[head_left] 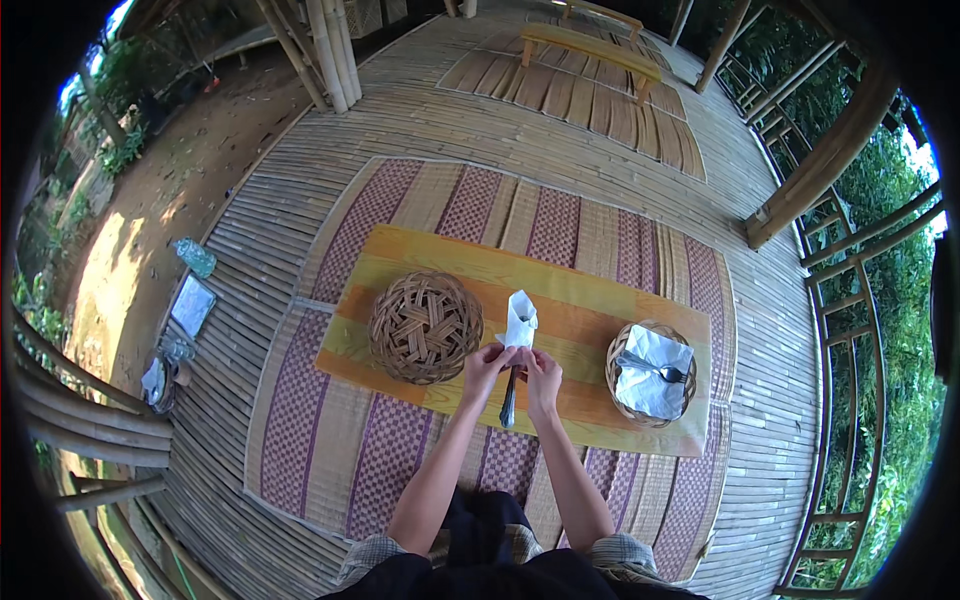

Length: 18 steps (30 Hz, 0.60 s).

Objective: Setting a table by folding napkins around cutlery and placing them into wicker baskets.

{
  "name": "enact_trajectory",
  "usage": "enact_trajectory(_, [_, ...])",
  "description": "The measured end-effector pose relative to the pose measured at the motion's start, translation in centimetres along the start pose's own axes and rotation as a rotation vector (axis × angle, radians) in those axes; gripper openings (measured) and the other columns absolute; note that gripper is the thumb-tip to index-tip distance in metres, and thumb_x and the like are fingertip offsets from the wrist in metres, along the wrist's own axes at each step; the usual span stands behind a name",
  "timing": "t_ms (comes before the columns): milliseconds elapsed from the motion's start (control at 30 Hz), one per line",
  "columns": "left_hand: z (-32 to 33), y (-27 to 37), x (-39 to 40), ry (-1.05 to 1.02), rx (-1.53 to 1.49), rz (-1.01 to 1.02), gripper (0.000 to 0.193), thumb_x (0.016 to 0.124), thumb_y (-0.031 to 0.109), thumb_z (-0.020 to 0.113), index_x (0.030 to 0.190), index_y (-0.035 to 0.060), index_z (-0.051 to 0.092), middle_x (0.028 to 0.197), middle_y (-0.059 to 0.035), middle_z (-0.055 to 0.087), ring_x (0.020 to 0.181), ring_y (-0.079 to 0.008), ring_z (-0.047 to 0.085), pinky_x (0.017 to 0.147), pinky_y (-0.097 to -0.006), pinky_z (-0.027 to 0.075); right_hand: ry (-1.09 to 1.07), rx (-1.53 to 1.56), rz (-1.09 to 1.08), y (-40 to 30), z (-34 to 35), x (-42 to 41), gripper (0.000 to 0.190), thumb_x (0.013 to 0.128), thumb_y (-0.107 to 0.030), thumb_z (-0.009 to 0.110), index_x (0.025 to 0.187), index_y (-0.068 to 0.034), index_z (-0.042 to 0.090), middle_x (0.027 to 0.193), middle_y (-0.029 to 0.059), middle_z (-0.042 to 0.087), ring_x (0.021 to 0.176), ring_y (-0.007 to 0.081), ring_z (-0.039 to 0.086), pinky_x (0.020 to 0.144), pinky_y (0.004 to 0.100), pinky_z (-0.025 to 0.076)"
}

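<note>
My left hand (484, 369) and my right hand (541, 373) meet above the low table (555, 390), pinching a white paper napkin (519, 321). The napkin is wrapped around metal cutlery, whose handles (509, 403) stick out below my fingers toward me. A dark bit of metal shows inside the napkin; the rest is covered. To the left of my hands is a round woven basket (427, 328) with nothing visible in it. At the right end sits a smaller woven basket (613, 375). In it lie an opened napkin (656, 399), a fork (673, 374) and another utensil (634, 362) crossing it.
A striped woven mat (300, 420) lies under the table on the bamboo floor (247, 262). Along the left edge are a green bottle (195, 257), a flat pale rectangular item (193, 306) and other containers. A wooden bench (589, 51) stands ahead; a bamboo railing (847, 300) runs right.
</note>
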State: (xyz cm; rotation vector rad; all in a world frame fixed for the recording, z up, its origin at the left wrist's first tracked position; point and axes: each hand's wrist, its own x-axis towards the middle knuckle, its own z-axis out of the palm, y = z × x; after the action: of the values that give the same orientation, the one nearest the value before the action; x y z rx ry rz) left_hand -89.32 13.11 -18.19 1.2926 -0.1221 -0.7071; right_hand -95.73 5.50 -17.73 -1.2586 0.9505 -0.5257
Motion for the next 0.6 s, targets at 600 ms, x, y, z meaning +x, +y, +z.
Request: enact_trajectory(600, [-16.8,1.1,7.6,0.384,0.674,0.183,0.028,0.067,0.025,0.067,0.078,-0.0005,0.061,0.067,-0.0119,0.063,0.062,-0.0210,0.062,0.057,-0.0295,0.047,-0.128,-0.325,0.076,7.9,17.5,4.4,0.017,0.077,-0.009,0.059,0.083,0.006,0.057,0.072,0.0096,0.059,0.057,0.0143,0.060,0.047,0.0271,0.054])
